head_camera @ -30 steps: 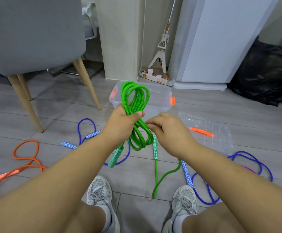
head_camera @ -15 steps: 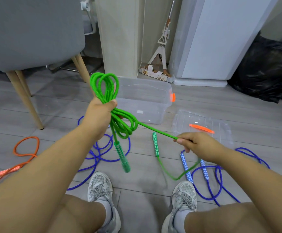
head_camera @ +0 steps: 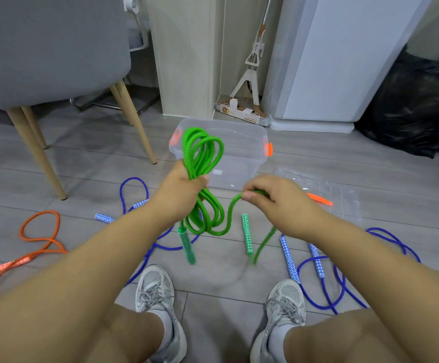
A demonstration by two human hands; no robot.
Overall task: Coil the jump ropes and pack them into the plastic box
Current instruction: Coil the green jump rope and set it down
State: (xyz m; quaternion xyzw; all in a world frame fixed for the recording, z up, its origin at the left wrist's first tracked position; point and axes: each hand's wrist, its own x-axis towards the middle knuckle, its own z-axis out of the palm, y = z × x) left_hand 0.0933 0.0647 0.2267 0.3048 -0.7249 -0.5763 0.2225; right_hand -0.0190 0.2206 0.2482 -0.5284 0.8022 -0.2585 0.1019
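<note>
A seated person coils a green jump rope [head_camera: 202,163] over a clear plastic box [head_camera: 242,158] on a gray floor.

Left hand [head_camera: 179,189] fisted round the mid of the bundle, loops standing above and hanging below, one green handle [head_camera: 187,244] dangling blurred near the left shoe [head_camera: 158,292]. Right hand [head_camera: 273,197] pinches the loose strand btwn thumb & fingers, just right of the coil; the other green handle [head_camera: 247,234] hangs below it. Box open, its lid [head_camera: 344,195] flat on the floor at right. Blue ropes [head_camera: 344,284] sprawl both sides of the feet; an orange rope [head_camera: 40,234] lies at left, near a gray chair [head_camera: 50,48].
</note>
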